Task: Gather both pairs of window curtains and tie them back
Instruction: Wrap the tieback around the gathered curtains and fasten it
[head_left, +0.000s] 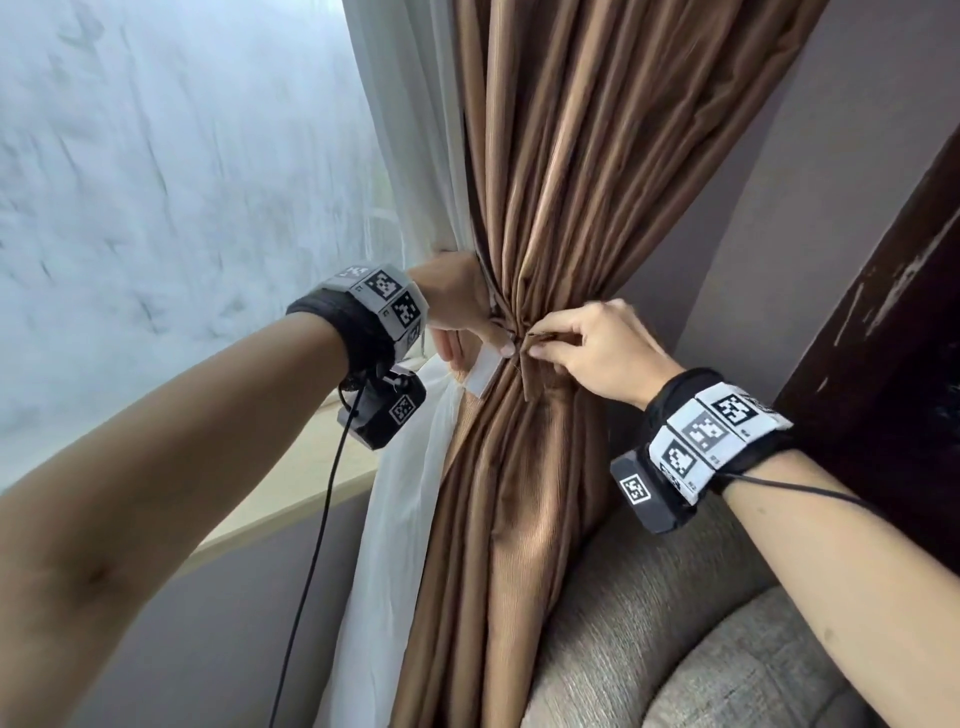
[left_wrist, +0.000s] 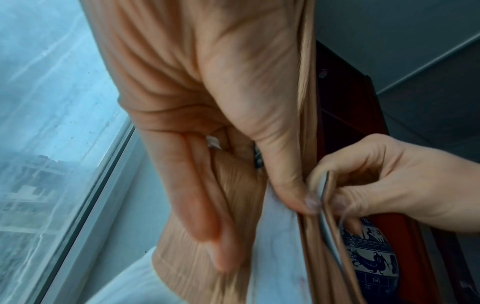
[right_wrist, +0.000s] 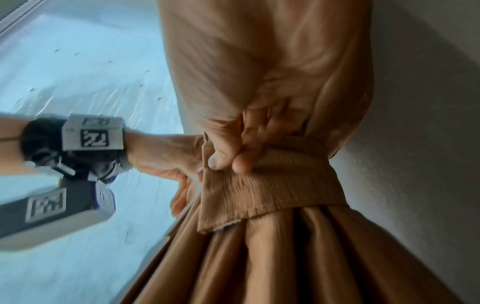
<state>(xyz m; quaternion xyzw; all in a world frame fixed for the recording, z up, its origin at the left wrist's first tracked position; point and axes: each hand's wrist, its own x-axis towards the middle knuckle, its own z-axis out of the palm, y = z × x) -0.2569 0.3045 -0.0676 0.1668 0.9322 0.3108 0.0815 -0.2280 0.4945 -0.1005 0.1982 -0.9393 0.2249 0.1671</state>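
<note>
A brown curtain (head_left: 561, 171) hangs bunched at the window's right side, with a white sheer curtain (head_left: 410, 499) behind it. A ribbed brown tieback band (right_wrist: 272, 189) wraps the bunch at its narrow waist. My left hand (head_left: 478, 338) grips the band's left end, thumb in front and fingers behind; a white backing patch (head_left: 485, 371) shows just below the thumb. My right hand (head_left: 543, 347) pinches the band's other end between thumb and fingers (right_wrist: 228, 158). The two ends meet at the front of the bunch. In the left wrist view the left thumb (left_wrist: 285, 168) presses beside the right hand (left_wrist: 384, 185).
Window glass (head_left: 156, 208) and a pale sill (head_left: 311, 467) lie to the left. A grey upholstered seat (head_left: 701, 623) stands below right, against the curtain's lower folds. A dark wooden cabinet (head_left: 883, 312) rises at right, with a blue-and-white vase (left_wrist: 371, 259) on it.
</note>
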